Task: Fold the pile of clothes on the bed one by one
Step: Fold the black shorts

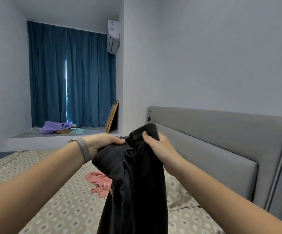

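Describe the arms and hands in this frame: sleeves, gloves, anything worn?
Both forearms are bare, with no sleeves showing up to the frame edge, and no gloves. The left hand has a grey mesh-style band around its wrist. The right hand and its wrist show nothing worn. No rings visible.

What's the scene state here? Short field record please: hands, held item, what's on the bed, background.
left hand: grips top edge of black garment
right hand: grips same edge, thumb on front
black garment: held up, hangs down over bed
pink garment: crumpled on bed, unfolded
left wrist: grey band
background: grey headboard, blue curtains closed
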Demonstrator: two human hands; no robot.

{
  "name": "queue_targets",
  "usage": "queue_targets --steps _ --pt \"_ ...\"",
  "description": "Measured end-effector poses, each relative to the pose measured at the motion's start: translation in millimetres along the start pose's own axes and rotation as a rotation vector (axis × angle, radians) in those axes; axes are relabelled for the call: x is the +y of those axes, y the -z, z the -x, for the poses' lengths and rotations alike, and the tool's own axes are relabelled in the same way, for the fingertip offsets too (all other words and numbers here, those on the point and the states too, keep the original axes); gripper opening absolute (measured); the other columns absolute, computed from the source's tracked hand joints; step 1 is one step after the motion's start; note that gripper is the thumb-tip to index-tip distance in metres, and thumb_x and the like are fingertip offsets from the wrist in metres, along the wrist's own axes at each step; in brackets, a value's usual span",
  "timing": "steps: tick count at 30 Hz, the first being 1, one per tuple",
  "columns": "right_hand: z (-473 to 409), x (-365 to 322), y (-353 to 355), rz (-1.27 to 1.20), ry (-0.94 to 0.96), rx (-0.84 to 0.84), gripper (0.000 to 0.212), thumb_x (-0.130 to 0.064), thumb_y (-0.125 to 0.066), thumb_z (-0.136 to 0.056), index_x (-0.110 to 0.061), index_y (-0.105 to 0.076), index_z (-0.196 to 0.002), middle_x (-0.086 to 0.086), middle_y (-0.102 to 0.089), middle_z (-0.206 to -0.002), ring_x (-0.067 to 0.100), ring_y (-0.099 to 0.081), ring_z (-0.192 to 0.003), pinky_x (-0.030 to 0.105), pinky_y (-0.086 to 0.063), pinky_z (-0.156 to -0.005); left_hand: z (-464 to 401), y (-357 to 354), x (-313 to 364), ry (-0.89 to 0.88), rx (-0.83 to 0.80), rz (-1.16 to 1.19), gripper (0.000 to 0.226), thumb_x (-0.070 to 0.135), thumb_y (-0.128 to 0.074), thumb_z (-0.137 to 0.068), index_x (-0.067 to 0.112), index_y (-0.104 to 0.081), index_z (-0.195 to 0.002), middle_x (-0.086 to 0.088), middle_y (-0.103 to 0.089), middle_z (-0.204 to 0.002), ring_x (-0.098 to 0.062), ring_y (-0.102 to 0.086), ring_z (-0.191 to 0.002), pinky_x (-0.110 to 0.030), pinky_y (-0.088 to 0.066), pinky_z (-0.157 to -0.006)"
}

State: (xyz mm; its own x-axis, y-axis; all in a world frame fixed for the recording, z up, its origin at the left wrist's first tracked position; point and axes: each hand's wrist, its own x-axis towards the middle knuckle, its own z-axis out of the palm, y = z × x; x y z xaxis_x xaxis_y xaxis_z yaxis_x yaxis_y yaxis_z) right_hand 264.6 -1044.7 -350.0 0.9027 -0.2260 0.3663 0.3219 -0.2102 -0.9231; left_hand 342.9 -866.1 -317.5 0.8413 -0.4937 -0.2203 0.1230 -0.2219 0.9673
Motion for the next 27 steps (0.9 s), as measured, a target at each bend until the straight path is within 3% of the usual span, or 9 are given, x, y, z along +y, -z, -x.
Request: queue_targets --steps 5,8,10,14,19,20,23,25,27 --pt "13 1 -17 0.235 0.138 -0.118 0.027 -0.039 -0.055 -0.096 -0.028 -0.058 -0.121 -0.005 -0.066 -0.113 0.01 -0.061 -0.106 0.03 -0.049 -0.095 1 -11 1 -0.012 0.008 -0.002 0.014 0.011 -0.054 -0.095 0.0 -0.062 -0.097 -0.019 -0.067 -0.093 -0.027 -0.063 -0.081 -0.038 -0.05 -0.085" --pt "20 6 -20 0.231 0.235 -0.163 0.021 -0.034 -0.053 -0.099 -0.031 -0.057 -0.119 -0.009 -0.065 -0.11 0.004 -0.06 -0.103 0.022 -0.046 -0.086 -3 -12 -2 -0.056 0.065 0.064 0.011 0.005 -0.052 -0.095 0.001 -0.058 -0.088 -0.016 -0.063 -0.083 -0.021 -0.063 -0.065 -0.029 -0.055 -0.06" --pt "23 10 -18 0.175 0.282 -0.149 0.017 -0.031 -0.052 -0.099 -0.034 -0.058 -0.115 -0.009 -0.066 -0.107 0.005 -0.061 -0.102 0.025 -0.048 -0.088 -7 -8 -5 -0.096 0.151 0.122 0.009 0.002 -0.053 -0.093 0.001 -0.057 -0.085 -0.016 -0.062 -0.078 -0.019 -0.062 -0.055 -0.024 -0.053 -0.046" --pt "27 12 -19 0.157 0.34 -0.16 0.011 -0.027 -0.052 -0.1 -0.032 -0.058 -0.108 -0.007 -0.066 -0.099 0.006 -0.062 -0.094 0.024 -0.049 -0.083 -13 -1 -9 -0.072 0.203 0.186 0.003 0.003 -0.054 -0.092 0.003 -0.055 -0.088 -0.014 -0.061 -0.077 -0.02 -0.059 -0.06 -0.024 -0.052 -0.044" --pt "33 14 -28 0.221 0.366 -0.197 0.012 -0.029 -0.055 -0.098 -0.026 -0.054 -0.109 -0.002 -0.066 -0.096 0.016 -0.063 -0.091 0.037 -0.053 -0.082 -15 -8 -11 -0.129 0.223 0.245 0.011 0.0 -0.052 -0.092 0.004 -0.053 -0.081 -0.011 -0.057 -0.069 -0.012 -0.059 -0.039 -0.02 -0.047 -0.037" --pt "33 15 -30 0.246 0.339 -0.197 0.017 -0.037 -0.057 -0.095 -0.026 -0.052 -0.107 -0.001 -0.064 -0.095 0.017 -0.063 -0.091 0.039 -0.054 -0.081 -15 -9 -13 -0.134 0.233 0.259 0.009 0.001 -0.052 -0.092 0.003 -0.054 -0.083 -0.013 -0.056 -0.07 -0.013 -0.059 -0.039 -0.021 -0.047 -0.036" --pt "36 16 -39 0.412 0.27 -0.161 0.064 -0.065 -0.073 -0.067 -0.027 -0.036 -0.104 -0.006 -0.059 -0.095 0.012 -0.061 -0.091 0.035 -0.053 -0.08 -13 -18 -21 -0.097 0.193 0.304 0.008 0.005 -0.046 -0.097 0.004 -0.053 -0.092 -0.014 -0.055 -0.07 -0.019 -0.058 -0.052 -0.023 -0.049 -0.038" --pt "37 19 -47 0.416 0.267 -0.083 0.081 -0.053 -0.087 -0.059 -0.027 -0.03 -0.111 -0.006 -0.06 -0.101 0.008 -0.06 -0.094 0.026 -0.051 -0.082 -14 -23 -25 -0.121 0.149 0.356 0.015 0.012 -0.044 -0.1 0.006 -0.054 -0.091 -0.012 -0.057 -0.074 -0.018 -0.055 -0.065 -0.027 -0.051 -0.053" --pt "33 24 -50 0.349 0.261 0.033 0.08 -0.042 -0.09 -0.061 -0.027 -0.035 -0.118 -0.007 -0.062 -0.106 0.008 -0.061 -0.098 0.022 -0.05 -0.086 -15 -24 -30 -0.138 0.098 0.396 0.033 0.028 -0.039 -0.102 0.003 -0.058 -0.094 -0.013 -0.061 -0.083 -0.021 -0.057 -0.074 -0.031 -0.049 -0.066"
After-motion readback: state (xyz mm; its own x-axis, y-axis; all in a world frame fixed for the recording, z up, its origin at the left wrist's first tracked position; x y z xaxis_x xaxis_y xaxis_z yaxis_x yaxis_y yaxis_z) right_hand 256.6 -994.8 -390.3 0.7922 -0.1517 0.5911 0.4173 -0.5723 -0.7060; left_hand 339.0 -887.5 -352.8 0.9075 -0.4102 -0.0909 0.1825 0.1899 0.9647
